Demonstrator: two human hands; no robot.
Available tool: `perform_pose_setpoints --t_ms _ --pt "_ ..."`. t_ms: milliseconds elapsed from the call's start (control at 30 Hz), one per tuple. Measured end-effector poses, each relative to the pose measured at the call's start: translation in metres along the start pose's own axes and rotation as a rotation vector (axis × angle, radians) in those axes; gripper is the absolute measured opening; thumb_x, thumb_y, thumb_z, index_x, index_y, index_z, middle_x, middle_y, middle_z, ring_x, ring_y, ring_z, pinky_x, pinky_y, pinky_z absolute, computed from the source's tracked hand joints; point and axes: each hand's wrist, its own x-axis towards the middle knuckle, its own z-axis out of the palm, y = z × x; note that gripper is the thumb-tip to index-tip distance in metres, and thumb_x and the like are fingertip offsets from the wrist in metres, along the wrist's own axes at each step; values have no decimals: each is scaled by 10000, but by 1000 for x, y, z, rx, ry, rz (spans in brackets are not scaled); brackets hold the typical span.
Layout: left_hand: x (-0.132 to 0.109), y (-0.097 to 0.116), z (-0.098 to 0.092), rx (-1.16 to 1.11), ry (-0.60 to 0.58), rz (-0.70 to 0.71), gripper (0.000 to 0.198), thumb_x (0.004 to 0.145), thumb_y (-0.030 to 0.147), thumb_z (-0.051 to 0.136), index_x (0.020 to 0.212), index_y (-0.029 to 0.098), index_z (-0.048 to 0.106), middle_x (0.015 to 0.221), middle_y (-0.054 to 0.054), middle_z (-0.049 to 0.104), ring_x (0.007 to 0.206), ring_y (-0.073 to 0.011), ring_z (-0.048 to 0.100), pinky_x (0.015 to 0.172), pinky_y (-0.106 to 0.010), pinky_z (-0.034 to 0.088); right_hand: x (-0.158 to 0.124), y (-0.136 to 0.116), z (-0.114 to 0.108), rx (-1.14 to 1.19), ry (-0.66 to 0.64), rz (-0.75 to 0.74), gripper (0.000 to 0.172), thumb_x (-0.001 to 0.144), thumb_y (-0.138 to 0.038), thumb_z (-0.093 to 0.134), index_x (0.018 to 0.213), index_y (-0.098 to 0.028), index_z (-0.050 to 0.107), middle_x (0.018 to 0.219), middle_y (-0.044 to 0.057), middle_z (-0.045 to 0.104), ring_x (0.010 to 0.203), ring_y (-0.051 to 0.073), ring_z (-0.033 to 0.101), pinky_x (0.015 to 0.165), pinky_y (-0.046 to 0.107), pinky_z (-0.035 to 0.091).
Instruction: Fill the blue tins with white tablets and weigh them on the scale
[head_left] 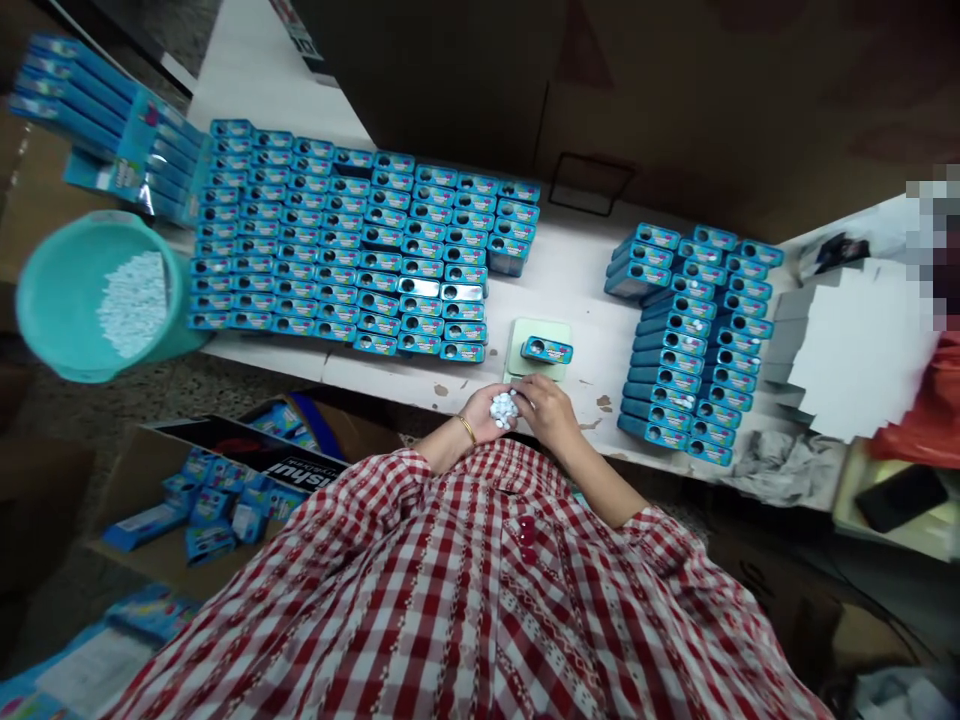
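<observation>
My left hand, with a gold bangle at the wrist, is cupped palm up around a small heap of white pellets. Over its fingertips, my right hand is bent with thumb and fingers pinched together at the heap's edge, where one pellet shows. Just beyond both hands is a pale green scale-like pad near the table's front edge. On that pad stands one small blue box with a dark round hole in its top.
Rows of similar blue boxes fill the table's left; another group stands right, with loose pellets on some tops. A turquoise tub holds many pellets. Below left, a carton contains blue packs. White cards and a phone lie far right.
</observation>
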Motion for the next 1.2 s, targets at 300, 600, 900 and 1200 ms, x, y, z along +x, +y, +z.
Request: perform_pose_setpoints --t_ms 300,600,900,1200 --pt "6 17 19 -3 -148 -34 201 803 196 427 741 97 590 633 -78 597 527 -130 557 382 -184 345 26 22 -16 96 305 75 163 835 -292 512 903 -214 638 905 61 633 890 187 567 811 347 467" --pt "-12 29 -22 -122 -66 98 199 792 184 432 732 104 604 693 -87 592 565 -122 545 409 -181 374 -19 67 -27 106 562 303 175 827 -293 512 858 -196 654 853 59 630 845 181 579 757 355 480" --pt "-19 25 -36 -151 -22 110 205 805 191 421 732 114 596 705 -72 584 574 -118 536 416 -175 377 -30 83 -10 248 431 405 451 750 -347 581 1170 -213 490 1103 86 518 887 172 547 686 323 511" --pt "-29 31 -47 -211 13 161 196 806 181 426 756 106 600 700 -67 584 574 -111 535 423 -174 383 14 80 -13 6 158 142 447 808 -330 518 1236 -226 442 1158 105 498 1075 253 451 898 434 422"
